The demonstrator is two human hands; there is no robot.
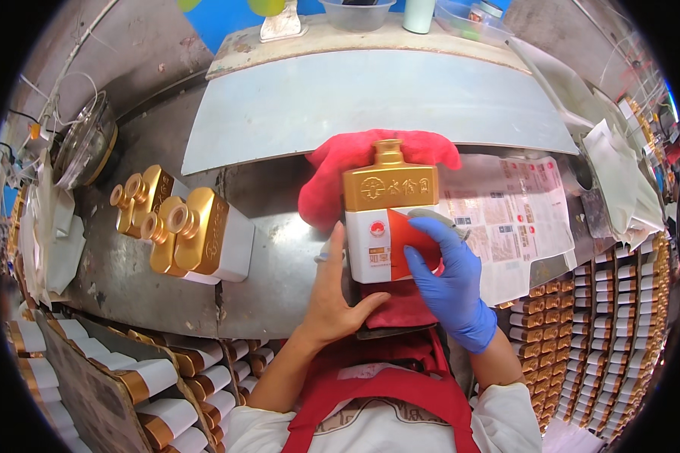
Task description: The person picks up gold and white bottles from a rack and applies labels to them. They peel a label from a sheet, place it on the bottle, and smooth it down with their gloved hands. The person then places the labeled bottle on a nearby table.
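A flat bottle, gold above and white below, lies face up on a red cloth, with its neck pointing away from me. Its white front carries a red round emblem and small gold markings. Bare, my left hand rests along the bottle's left side, its fingers stretched out and the thumb spread near the lower edge. My right hand, in a blue glove, grips a flat orange-red scraper between thumb and forefinger, against the bottle's front. Grey material shows by the right fingertips; what it is, I cannot tell.
Several gold-and-white bottles stand at left on the metal table. Printed label sheets lie at right. Beyond is a pale board. Racked bottles fill the lower right, more the lower left.
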